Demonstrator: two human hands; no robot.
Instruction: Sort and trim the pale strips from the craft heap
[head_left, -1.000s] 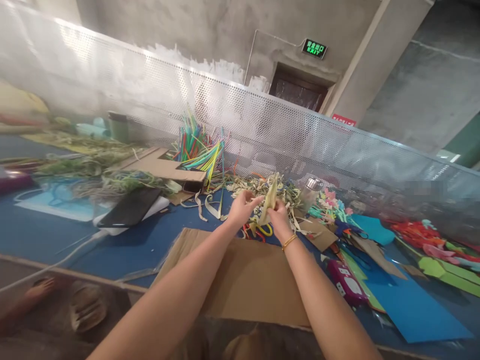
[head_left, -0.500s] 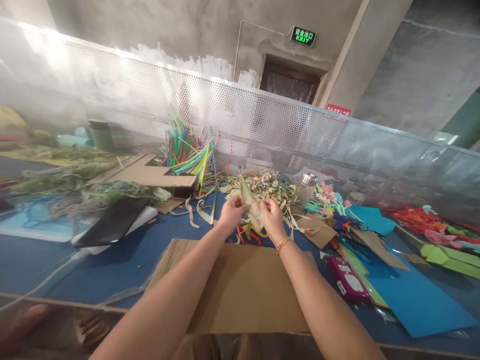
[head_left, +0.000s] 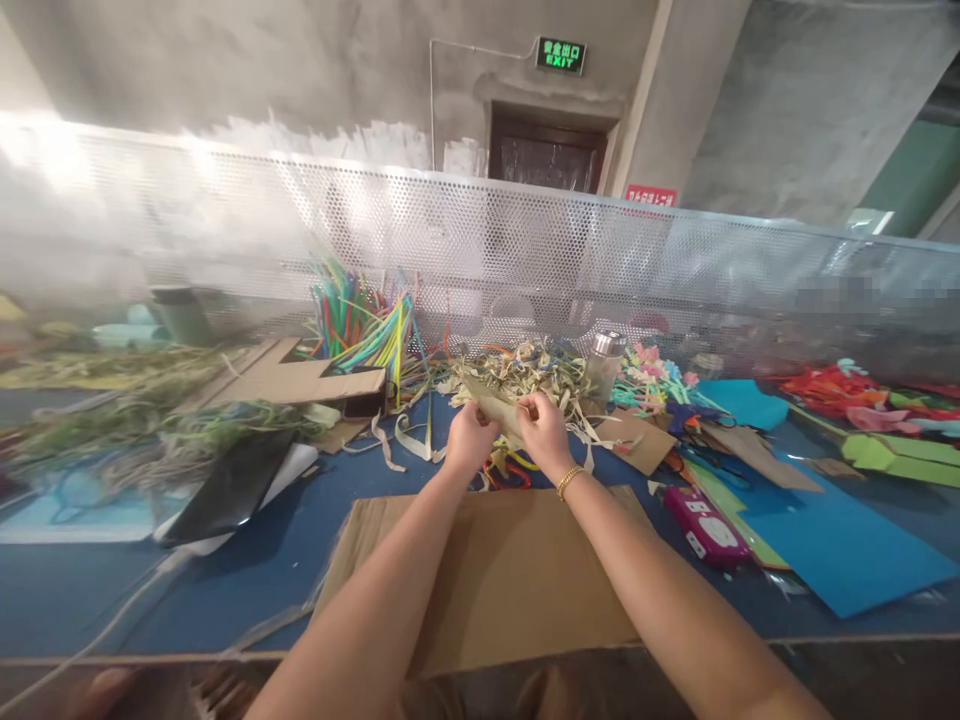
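Both my hands pinch a pale green, dried-looking husk or leaf strip (head_left: 496, 408) in front of me, above the far edge of a brown cardboard sheet (head_left: 525, 580). My left hand (head_left: 471, 435) grips its left side, and my right hand (head_left: 543, 430), below a gold bracelet (head_left: 570, 481), grips its right side. Just beyond them lies a heap of similar dry strips (head_left: 532, 368). Orange and yellow bits (head_left: 508, 470) show on the blue table (head_left: 285, 590) under my hands.
Coloured pipe cleaners (head_left: 352, 315) stand back left beside cut cardboard (head_left: 292, 378). A lidded glass jar (head_left: 604, 365) is behind my right hand. A purple box (head_left: 705, 525) and blue sheets (head_left: 840, 530) lie right. A perforated metal panel (head_left: 450, 250) closes off the back.
The strip has tipped from nearly upright to a flatter slant between my hands. The camera view has turned and levelled slightly. Both hands keep their hold.
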